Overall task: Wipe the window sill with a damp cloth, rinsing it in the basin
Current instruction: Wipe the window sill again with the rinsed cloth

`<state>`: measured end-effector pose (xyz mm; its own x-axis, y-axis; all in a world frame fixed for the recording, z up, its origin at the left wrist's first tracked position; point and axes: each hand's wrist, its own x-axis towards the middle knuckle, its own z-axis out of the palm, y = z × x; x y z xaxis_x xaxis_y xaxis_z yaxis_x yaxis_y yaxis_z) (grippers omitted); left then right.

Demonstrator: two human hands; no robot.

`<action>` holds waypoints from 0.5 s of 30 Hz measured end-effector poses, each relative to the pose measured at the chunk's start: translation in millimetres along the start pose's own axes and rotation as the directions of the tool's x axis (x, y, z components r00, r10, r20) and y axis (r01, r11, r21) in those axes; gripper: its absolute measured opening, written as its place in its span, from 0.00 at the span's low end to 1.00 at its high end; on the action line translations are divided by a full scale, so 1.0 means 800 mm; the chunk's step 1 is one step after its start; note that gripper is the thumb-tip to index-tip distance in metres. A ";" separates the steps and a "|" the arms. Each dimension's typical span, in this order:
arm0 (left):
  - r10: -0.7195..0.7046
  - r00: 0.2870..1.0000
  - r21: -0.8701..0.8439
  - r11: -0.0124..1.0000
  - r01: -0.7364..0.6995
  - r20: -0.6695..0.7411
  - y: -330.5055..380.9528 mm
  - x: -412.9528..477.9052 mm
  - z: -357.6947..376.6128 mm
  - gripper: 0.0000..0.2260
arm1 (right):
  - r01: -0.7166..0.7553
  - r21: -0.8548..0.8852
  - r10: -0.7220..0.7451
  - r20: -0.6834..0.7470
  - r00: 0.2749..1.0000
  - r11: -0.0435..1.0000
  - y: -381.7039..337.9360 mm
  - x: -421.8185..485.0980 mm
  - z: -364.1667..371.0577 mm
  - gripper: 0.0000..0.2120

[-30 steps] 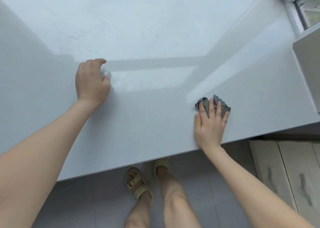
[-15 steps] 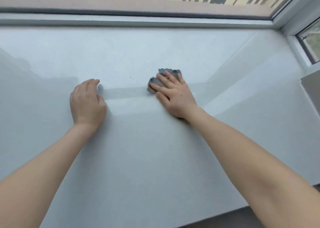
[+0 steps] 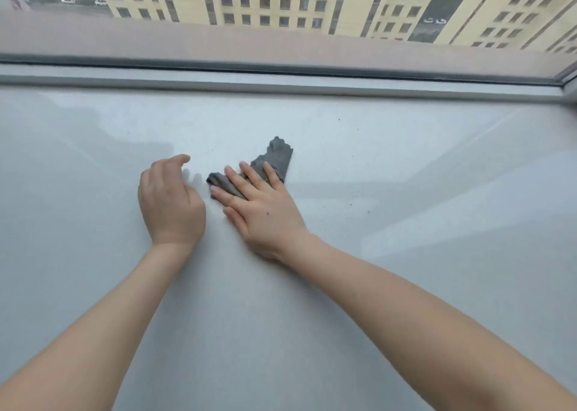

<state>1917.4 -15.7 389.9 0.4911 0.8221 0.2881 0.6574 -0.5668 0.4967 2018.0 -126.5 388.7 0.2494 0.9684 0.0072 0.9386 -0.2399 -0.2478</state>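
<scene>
Hands on the window sill [image 3: 406, 285], side by side near its middle, close but not touching. Left hand [image 3: 171, 204]: rests on the sill surface with fingers loosely curled and thumb tucked in, holding nothing. Right hand [image 3: 262, 210]: laid flat, palm down, with straight, slightly spread fingers [image 3: 242, 182] pressing the grey cloth [image 3: 279, 157] against the sill; nothing is gripped. The cloth is crumpled and lies partly under the fingers. One corner juts out beyond the fingertips toward the window frame [image 3: 281, 81], and a smaller fold shows at the left beside the index finger. It sits just to the right of the left hand, well short of the frame. Several dark specks [image 3: 351, 205] dot the sill to the right of the right hand. Through the glass, beige apartment blocks [image 3: 281, 1] are visible outside.
</scene>
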 end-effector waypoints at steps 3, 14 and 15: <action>-0.019 1.000 0.007 1.000 0.019 -0.004 0.017 0.013 0.016 0.22 | -0.182 -0.029 0.182 -0.020 0.983 0.983 0.091 0.039 -0.020 0.21; -0.005 0.999 0.091 0.996 0.002 0.032 0.064 0.032 0.067 0.17 | -0.530 0.163 0.554 -0.277 0.785 0.832 0.182 -0.063 -0.034 0.29; -0.002 0.999 0.111 0.994 -0.002 0.034 0.063 0.032 0.069 0.18 | -0.376 0.171 0.410 -0.280 0.868 0.911 0.151 -0.043 -0.023 0.30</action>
<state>1994.6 -25.8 377.4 0.5090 0.8209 0.2589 0.7159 -0.5707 0.4021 2127.1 -190.0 376.2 0.6683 0.7228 0.1756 0.7206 -0.5706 -0.3939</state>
